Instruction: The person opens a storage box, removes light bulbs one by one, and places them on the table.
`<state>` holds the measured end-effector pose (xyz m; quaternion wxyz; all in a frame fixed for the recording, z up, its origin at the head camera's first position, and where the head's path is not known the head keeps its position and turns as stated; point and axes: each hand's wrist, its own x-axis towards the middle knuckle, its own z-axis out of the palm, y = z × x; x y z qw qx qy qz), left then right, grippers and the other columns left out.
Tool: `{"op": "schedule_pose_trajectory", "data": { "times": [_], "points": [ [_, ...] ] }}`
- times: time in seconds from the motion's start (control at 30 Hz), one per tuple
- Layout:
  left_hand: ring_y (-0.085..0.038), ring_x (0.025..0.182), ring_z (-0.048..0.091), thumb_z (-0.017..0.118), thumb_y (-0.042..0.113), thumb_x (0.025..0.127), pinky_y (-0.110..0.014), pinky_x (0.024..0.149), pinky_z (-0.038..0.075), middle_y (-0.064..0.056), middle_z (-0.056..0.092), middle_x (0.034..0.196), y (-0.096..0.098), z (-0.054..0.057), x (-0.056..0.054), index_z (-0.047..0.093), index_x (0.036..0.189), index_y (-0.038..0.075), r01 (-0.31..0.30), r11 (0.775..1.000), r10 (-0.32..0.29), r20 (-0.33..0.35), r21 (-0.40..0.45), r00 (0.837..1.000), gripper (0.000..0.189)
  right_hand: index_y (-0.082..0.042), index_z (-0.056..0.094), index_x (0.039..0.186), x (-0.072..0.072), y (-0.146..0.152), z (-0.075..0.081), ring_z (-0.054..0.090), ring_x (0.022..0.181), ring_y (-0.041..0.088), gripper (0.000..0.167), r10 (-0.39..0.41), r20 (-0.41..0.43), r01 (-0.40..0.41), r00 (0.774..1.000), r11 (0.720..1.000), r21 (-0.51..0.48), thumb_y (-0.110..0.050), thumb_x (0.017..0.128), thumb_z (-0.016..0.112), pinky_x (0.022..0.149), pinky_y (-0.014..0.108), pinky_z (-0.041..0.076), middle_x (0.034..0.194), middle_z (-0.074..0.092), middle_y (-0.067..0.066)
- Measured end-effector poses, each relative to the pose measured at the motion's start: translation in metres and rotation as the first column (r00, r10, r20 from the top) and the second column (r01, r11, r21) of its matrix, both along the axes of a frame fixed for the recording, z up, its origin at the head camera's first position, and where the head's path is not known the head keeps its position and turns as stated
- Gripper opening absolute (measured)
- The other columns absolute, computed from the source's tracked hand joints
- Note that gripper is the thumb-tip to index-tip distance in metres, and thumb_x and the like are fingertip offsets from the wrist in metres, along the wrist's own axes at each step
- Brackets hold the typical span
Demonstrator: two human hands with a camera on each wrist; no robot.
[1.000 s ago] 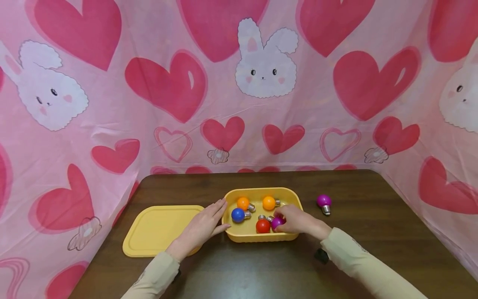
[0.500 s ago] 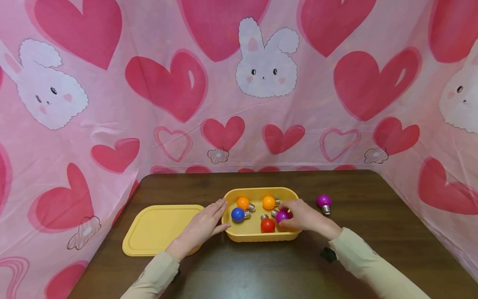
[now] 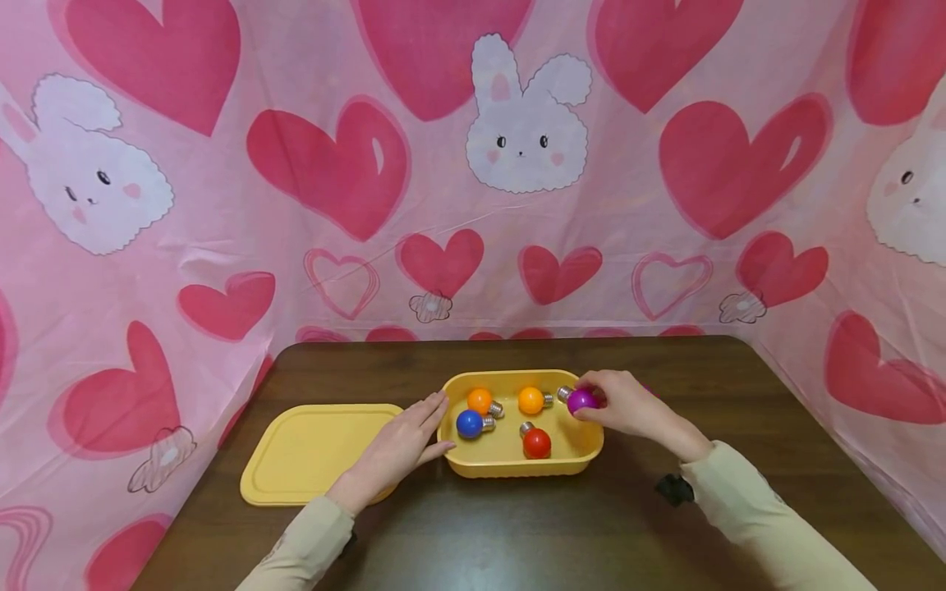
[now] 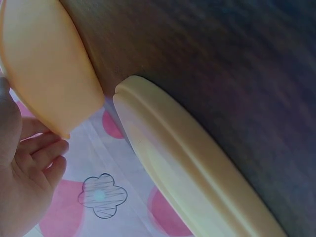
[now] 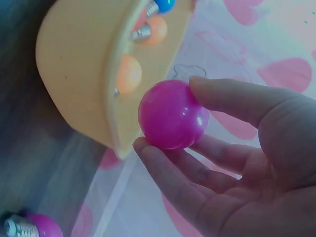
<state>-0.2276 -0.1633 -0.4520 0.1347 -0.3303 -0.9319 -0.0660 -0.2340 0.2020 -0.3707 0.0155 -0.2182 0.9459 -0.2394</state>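
My right hand (image 3: 628,404) pinches a purple light bulb (image 3: 583,401) by its round glass, over the right end of the yellow container (image 3: 510,469). In the right wrist view the thumb and fingertips press the purple globe (image 5: 170,116) from opposite sides. My left hand (image 3: 395,443) rests its straight fingers against the container's left side. Inside the container lie a red bulb (image 3: 537,443), a blue bulb (image 3: 469,423) and two orange bulbs, one (image 3: 479,400) behind the blue one and the other (image 3: 530,400) farther right.
A yellow lid (image 3: 318,451) lies on the dark wooden table (image 3: 488,533), partly under my left wrist. Another purple bulb (image 5: 42,226) lies on the table right of the container, mostly hidden by my right hand in the head view. A heart-patterned cloth (image 3: 443,205) hangs behind.
My right hand has lifted the purple bulb up and to the right, from beside the red bulb to the container's right rim. The red bulb has shifted slightly right. My left hand stays put.
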Motion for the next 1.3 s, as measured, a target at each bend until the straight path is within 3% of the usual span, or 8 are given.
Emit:
{"op": "schedule_pose_trajectory", "data": {
  "times": [0.5, 0.73, 1.07, 1.3],
  "points": [
    [-0.027, 0.140, 0.049, 0.057, 0.052, 0.096, -0.044, 0.113, 0.045, -0.012, 0.049, 0.152, 0.000, 0.001, 0.000, 0.044, 0.148, 0.004, -0.003, 1.000, 0.003, -0.007, -0.003, 1.000, 0.072, 0.002, 0.067, 0.110, -0.001, 0.037, 0.009, 0.066, 0.082, 0.022, 0.039, -0.085, -0.108, 0.082, 0.991, 0.996, -0.027, -0.024, 0.083, 0.080, 0.075, 0.042, 0.062, 0.098, 0.072, 0.016],
    [-0.028, 0.138, 0.051, 0.059, 0.050, 0.095, -0.044, 0.112, 0.046, -0.014, 0.050, 0.151, 0.000, 0.000, 0.001, 0.047, 0.146, 0.002, 0.006, 1.000, -0.006, -0.030, 0.002, 1.000, 0.071, 0.001, 0.068, 0.108, -0.003, 0.056, 0.001, 0.065, 0.082, 0.022, 0.037, -0.151, -0.105, 0.148, 0.983, 0.988, -0.035, -0.024, 0.083, 0.079, 0.073, 0.038, 0.061, 0.096, 0.073, 0.014],
    [-0.029, 0.137, 0.052, 0.059, 0.050, 0.095, -0.044, 0.111, 0.047, -0.016, 0.051, 0.150, 0.000, -0.002, 0.000, 0.048, 0.145, 0.000, 0.032, 0.999, -0.032, -0.063, 0.009, 0.998, 0.071, 0.005, 0.066, 0.110, -0.005, 0.082, -0.010, 0.068, 0.084, 0.027, 0.042, -0.248, -0.083, 0.243, 0.965, 0.968, -0.061, -0.027, 0.085, 0.078, 0.074, 0.044, 0.062, 0.099, 0.072, 0.021],
    [-0.028, 0.139, 0.050, 0.059, 0.050, 0.095, -0.044, 0.112, 0.045, -0.014, 0.048, 0.152, 0.000, 0.000, 0.001, 0.045, 0.148, 0.003, 0.008, 1.000, -0.008, -0.014, 0.005, 1.000, 0.071, 0.006, 0.065, 0.110, -0.008, 0.097, -0.021, 0.066, 0.082, 0.026, 0.044, -0.298, -0.108, 0.294, 0.948, 0.954, -0.056, -0.028, 0.085, 0.077, 0.073, 0.043, 0.060, 0.098, 0.072, 0.022]
  ]
}}
